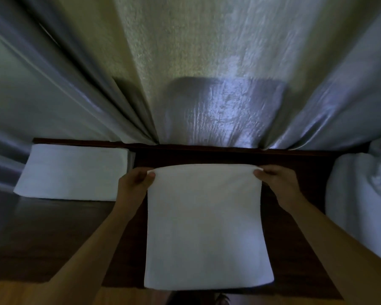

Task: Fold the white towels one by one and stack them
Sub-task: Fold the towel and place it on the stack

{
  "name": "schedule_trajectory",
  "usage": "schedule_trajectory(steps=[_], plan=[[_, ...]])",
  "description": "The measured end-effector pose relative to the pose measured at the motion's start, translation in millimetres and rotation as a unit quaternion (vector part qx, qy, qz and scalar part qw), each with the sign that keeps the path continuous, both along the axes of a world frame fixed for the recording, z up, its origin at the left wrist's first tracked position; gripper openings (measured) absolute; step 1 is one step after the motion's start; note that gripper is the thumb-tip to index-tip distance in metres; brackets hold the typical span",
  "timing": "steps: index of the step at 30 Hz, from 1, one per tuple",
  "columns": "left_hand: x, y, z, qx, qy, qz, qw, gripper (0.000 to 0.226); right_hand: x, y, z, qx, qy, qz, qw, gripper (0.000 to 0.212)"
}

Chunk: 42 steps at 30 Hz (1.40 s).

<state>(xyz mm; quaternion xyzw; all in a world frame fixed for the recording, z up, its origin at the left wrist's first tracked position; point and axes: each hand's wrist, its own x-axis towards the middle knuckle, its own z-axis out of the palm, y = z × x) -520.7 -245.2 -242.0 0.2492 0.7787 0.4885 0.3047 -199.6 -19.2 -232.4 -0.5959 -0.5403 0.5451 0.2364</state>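
Dark wooden worktop (207, 155) against pale curtains (185, 62). White towel (207, 227) laid flat at centre, far edge near the worktop's back, near edge overhanging the front. Left hand (134, 183) pinching far-left corner, fingers (149, 176) closed on the cloth; right hand (279, 183) pinching far-right corner likewise (thumbs on top). Folded towel stack (75, 170) at left, apart from the flat one. Loose towel heap (361, 205) at right edge.

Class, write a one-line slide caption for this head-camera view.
Both hands, left hand and right hand, pinch the far corners of a white towel on a dark table, folded stack alongside.
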Motion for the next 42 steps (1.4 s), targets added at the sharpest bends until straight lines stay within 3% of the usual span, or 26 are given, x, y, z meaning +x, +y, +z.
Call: schedule_trajectory(steps=[9,14,18,22,27,31,36,42], plan=[[36.2,-57.0,72.7,0.067,0.062,-0.045,0.995,0.012,66.4,-34.3,72.9,0.072,0.027,0.062,0.995,0.013],[43.9,-81.7,116.5,0.101,0.090,-0.044,0.990,0.018,82.9,-48.9,111.2,0.162,0.065,0.092,0.980,0.014],[40.6,-87.9,151.2,0.076,0.213,-0.090,0.970,0.021,87.6,-52.0,146.6,0.222,0.068,0.121,0.965,0.039],[34.8,-85.2,181.6,0.046,0.305,-0.156,0.938,0.012,91.2,-46.3,171.4,0.224,0.042,0.127,0.965,0.016],[37.1,-73.8,205.8,0.087,0.287,-0.137,0.944,0.020,91.6,-47.5,203.4,0.146,0.105,0.145,0.973,0.004],[35.8,-60.2,220.2,0.115,0.217,-0.067,0.967,0.015,85.4,-43.0,216.1,0.151,0.128,0.141,0.970,0.003],[30.6,-41.7,222.0,0.071,0.116,-0.060,0.989,0.014,71.5,-27.6,215.4,0.132,0.102,0.133,0.977,0.003],[14.8,-8.7,219.9,0.021,0.065,-0.076,0.995,0.007,51.4,-3.8,204.2,0.116,0.093,0.112,0.982,0.007]])
